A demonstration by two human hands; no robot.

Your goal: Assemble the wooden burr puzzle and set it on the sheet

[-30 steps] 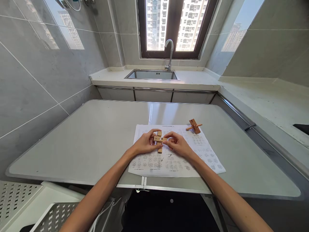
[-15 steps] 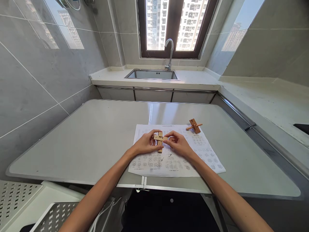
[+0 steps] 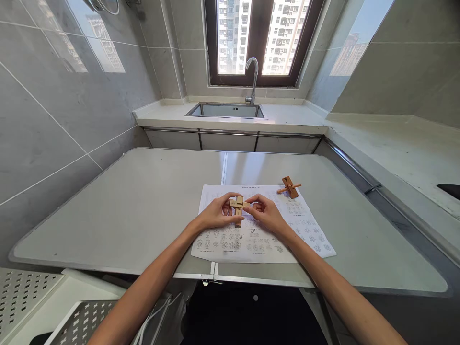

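Observation:
Between my hands are light wooden puzzle pieces (image 3: 238,212), notched blocks crossed over each other above the printed sheet. My left hand (image 3: 218,212) pinches the upright block at its upper and lower ends, with thumb below and fingers above. On the crosswise block, my right hand (image 3: 264,211) grips the right end between thumb and fingertips. Parts of the joint and the far side of the blocks are hidden. The paper sheet (image 3: 258,256), covered with small printed diagrams, lies under both hands.
A brown wooden piece with a stick through it (image 3: 290,187) lies at the sheet's upper right corner. The pale folding table (image 3: 108,206) has a seam down its middle. Behind it stand a counter with a sink (image 3: 230,111) and a tap (image 3: 254,79). Perforated white racks (image 3: 28,292) are lower left.
The crosswise block has tilted and shifted slightly upward against the upright one. Both hands stay nearly in place, and the brown piece has not moved.

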